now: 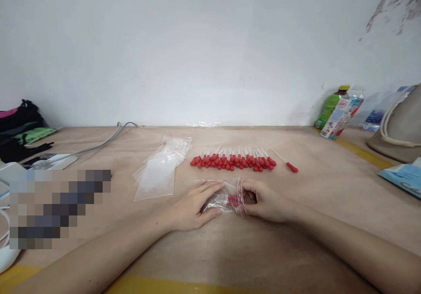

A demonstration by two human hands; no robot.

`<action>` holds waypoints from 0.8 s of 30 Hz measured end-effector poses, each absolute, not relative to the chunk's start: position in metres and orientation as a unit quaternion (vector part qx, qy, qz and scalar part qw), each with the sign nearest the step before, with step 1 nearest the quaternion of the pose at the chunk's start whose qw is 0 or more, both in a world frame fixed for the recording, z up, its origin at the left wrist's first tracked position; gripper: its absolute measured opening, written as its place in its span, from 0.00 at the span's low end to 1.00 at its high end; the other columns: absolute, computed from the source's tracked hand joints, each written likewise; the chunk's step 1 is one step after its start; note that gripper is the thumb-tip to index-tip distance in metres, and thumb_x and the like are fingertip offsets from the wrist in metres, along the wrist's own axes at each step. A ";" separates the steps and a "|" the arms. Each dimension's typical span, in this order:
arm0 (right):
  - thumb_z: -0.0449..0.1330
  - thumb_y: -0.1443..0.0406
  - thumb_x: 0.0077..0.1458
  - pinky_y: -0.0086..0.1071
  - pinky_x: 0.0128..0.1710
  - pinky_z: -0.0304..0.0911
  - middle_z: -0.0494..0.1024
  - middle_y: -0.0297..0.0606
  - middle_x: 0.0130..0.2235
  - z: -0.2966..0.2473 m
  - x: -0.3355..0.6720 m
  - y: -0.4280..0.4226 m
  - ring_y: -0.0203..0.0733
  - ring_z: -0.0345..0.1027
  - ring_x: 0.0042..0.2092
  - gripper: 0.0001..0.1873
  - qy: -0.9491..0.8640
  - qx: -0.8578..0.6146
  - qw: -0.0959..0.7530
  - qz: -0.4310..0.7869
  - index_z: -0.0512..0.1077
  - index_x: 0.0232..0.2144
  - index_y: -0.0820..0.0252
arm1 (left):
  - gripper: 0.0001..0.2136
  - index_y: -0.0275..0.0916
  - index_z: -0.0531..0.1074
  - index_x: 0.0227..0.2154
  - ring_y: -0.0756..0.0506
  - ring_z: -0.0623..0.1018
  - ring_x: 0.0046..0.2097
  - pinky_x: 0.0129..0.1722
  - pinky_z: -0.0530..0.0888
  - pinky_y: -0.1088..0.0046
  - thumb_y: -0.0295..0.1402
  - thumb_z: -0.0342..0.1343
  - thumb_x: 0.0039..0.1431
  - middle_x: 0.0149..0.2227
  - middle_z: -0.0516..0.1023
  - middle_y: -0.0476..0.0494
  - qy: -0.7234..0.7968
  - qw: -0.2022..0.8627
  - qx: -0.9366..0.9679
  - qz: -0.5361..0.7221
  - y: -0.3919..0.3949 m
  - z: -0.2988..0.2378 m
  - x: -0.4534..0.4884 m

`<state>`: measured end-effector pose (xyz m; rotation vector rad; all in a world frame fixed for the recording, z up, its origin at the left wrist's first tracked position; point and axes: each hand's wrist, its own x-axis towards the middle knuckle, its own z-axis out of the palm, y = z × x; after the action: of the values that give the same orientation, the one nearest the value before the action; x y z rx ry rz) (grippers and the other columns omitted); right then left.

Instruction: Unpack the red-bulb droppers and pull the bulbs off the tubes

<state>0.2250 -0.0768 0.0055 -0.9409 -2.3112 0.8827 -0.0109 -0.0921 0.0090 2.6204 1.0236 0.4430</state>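
Observation:
A clear zip-lock bag (219, 201) lies on the table between my hands, with a few red-headed pieces (233, 200) inside near its mouth. My left hand (197, 204) steadies the bag's closed end, thumb along the near edge and fingers along the far edge. At the red-lined mouth, my right hand (263, 199) has thumb and curled fingers closed on the plastic; whether it also grips stick ends is hidden. Just beyond, a row of thin pale sticks with red heads (232, 160) lies side by side. One red-headed stick (292, 167) lies apart at its right.
Several flat clear bags (158, 175) overlap left of the row. A grey cable (98, 145) runs across the back left, near dark cloth items (23, 127). Bottles (332, 105), a carton (342, 116), a hat (399, 127) and a blue packet (404, 177) stand or lie at right.

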 end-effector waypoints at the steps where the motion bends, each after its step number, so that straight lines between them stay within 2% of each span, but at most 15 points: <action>1: 0.60 0.65 0.46 0.25 0.24 0.51 0.66 0.30 0.27 0.006 0.225 -0.077 0.30 0.55 0.27 0.06 -0.846 -0.353 0.241 0.320 0.66 0.27 0.61 | 0.26 0.40 0.52 0.58 0.42 0.60 0.58 0.57 0.59 0.58 0.42 0.47 0.59 0.58 0.60 0.42 0.355 0.147 0.911 0.152 -0.092 0.009 -0.011; 5: 0.57 0.66 0.47 0.25 0.22 0.49 0.66 0.29 0.24 0.008 0.225 -0.079 0.30 0.54 0.24 0.05 -0.841 -0.389 0.238 0.292 0.63 0.26 0.60 | 0.26 0.41 0.51 0.58 0.41 0.60 0.59 0.57 0.59 0.57 0.42 0.47 0.59 0.58 0.60 0.42 0.344 0.148 0.914 0.154 -0.092 0.010 -0.012; 11: 0.57 0.72 0.39 0.23 0.20 0.49 0.66 0.27 0.23 0.011 0.226 -0.080 0.29 0.55 0.23 0.08 -0.847 -0.385 0.191 0.314 0.62 0.25 0.60 | 0.27 0.42 0.51 0.59 0.41 0.61 0.58 0.57 0.59 0.58 0.42 0.48 0.58 0.58 0.60 0.41 0.325 0.150 0.921 0.154 -0.091 0.009 -0.012; 16: 0.55 0.72 0.42 0.23 0.21 0.52 0.66 0.27 0.22 0.006 0.227 -0.080 0.29 0.57 0.23 0.08 -0.822 -0.379 0.236 0.353 0.63 0.28 0.59 | 0.27 0.41 0.50 0.59 0.42 0.61 0.58 0.57 0.59 0.59 0.42 0.47 0.58 0.58 0.60 0.41 0.318 0.150 0.924 0.151 -0.092 0.011 -0.011; 20: 0.56 0.71 0.43 0.25 0.25 0.56 0.68 0.32 0.29 0.006 0.229 -0.079 0.31 0.59 0.27 0.07 -0.844 -0.346 0.294 0.286 0.65 0.29 0.59 | 0.27 0.41 0.50 0.59 0.41 0.60 0.59 0.57 0.59 0.58 0.43 0.47 0.58 0.58 0.59 0.40 0.325 0.147 0.923 0.146 -0.091 0.010 -0.012; 24: 0.60 0.68 0.41 0.24 0.23 0.53 0.66 0.29 0.25 0.006 0.229 -0.078 0.30 0.57 0.26 0.07 -0.844 -0.362 0.260 0.297 0.65 0.26 0.60 | 0.27 0.42 0.50 0.59 0.41 0.59 0.59 0.58 0.58 0.58 0.43 0.47 0.58 0.59 0.58 0.41 0.333 0.145 0.921 0.139 -0.091 0.010 -0.013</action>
<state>0.2290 -0.0781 0.0057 -0.9811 -2.2870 0.8046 -0.0127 -0.0914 0.0098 2.6544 0.9587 0.3997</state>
